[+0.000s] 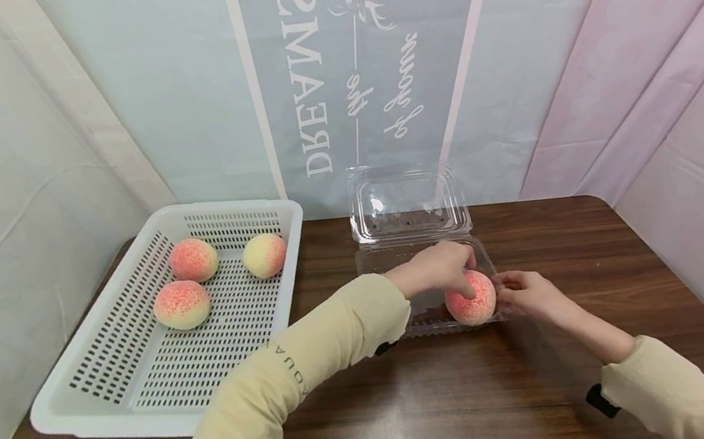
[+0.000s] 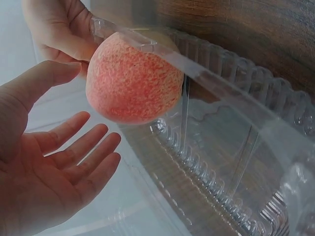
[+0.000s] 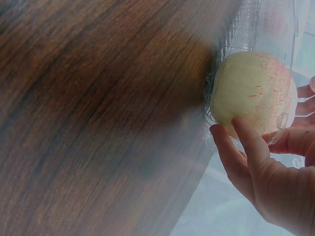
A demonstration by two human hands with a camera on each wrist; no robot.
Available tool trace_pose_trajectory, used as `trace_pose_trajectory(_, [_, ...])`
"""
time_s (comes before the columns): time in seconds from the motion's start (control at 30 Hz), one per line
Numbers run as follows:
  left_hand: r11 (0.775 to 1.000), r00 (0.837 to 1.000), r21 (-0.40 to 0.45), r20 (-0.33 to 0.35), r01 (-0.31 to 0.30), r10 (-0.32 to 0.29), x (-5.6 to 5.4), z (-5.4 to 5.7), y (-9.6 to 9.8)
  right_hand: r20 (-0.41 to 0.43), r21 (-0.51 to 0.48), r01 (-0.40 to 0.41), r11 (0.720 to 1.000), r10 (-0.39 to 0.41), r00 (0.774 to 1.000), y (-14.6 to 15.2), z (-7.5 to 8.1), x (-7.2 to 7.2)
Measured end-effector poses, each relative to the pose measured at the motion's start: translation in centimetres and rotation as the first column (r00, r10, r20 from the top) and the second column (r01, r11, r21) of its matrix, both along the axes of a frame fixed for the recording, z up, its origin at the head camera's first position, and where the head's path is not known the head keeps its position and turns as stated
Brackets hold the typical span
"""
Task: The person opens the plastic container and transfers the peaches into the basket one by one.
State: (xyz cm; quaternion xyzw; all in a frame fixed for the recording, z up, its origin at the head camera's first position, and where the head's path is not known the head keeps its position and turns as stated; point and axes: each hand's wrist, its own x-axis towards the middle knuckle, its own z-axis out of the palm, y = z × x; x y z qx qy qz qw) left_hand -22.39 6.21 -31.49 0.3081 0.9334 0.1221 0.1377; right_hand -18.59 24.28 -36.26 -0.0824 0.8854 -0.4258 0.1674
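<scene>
A pink-and-yellow peach point(image 1: 471, 298) sits in the front right corner of a clear plastic clamshell box point(image 1: 425, 322), whose lid point(image 1: 406, 199) stands raised at the back. My left hand point(image 1: 438, 267) is over the box beside the peach; in the left wrist view its fingers point(image 2: 83, 152) are spread apart and loosely bent, with a gap between them and the fruit. From the right side, my right hand point(image 1: 532, 296) holds the box by its corner. In the right wrist view its fingertips point(image 3: 241, 129) lie against the clear wall in front of the peach point(image 3: 251, 93).
On the left of the brown wooden table point(image 1: 387, 431) stands a white perforated basket point(image 1: 292, 237) with three more peaches inside, one of them a paler peach point(image 1: 265, 256). Fabric curtains point(image 1: 189, 83) with printed lettering hang close behind the table.
</scene>
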Motion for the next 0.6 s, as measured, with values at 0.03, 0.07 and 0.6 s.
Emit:
trace_pose_trajectory(0.03, [1.000,1.000,0.000,0.001,0.001,-0.001,0.0,-0.1,0.1,0.000,-0.001,0.000,1.000,0.000,1.000,0.0,0.0,0.0])
trace_pose_trajectory(0.07, [1.000,1.000,0.000,-0.003,0.003,-0.003,0.0,-0.2,0.1,0.000,-0.003,0.002,1.000,-0.002,1.000,0.0,0.0,0.0])
trace_pose_trajectory(0.6, [1.000,1.000,0.016,-0.003,-0.014,0.014,0.3,-1.3,0.7,-0.009,0.014,0.000,1.000,0.000,1.000,-0.1,0.2,0.1])
